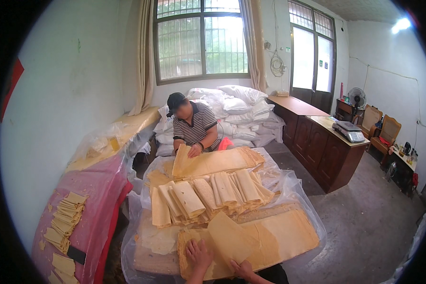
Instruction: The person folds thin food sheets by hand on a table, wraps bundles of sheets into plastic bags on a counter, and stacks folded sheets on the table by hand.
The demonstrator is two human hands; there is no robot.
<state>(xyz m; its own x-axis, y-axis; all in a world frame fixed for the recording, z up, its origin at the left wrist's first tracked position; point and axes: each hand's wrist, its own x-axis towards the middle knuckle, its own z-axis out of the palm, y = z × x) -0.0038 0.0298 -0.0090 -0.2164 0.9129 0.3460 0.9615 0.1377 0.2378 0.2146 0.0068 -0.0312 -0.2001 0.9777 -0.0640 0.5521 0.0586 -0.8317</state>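
Close in front of me lies a long stack of thin, dry tan sheets [284,236], its edges ragged. My left hand [199,254] rests on the stack's left end with fingers spread, holding nothing. At the near edge, my right hand [244,270] pinches the border of the top thin tan sheet [228,238], whose left part is lifted and folded over toward the right. Just beyond the stack, a row of folded sheet bundles [189,199] lies overlapping across the table. The fingertips of my right hand are partly hidden by the sheet.
Opposite me a person [196,125] handles another sheet stack [217,161]. Clear plastic [305,194] covers the table. To the left, a pink-covered surface [97,189] carries folded bundles [68,215] and a dark phone-like slab [76,254]. White sacks [241,109] are piled behind; a wooden counter [317,142] holds a scale [349,131].
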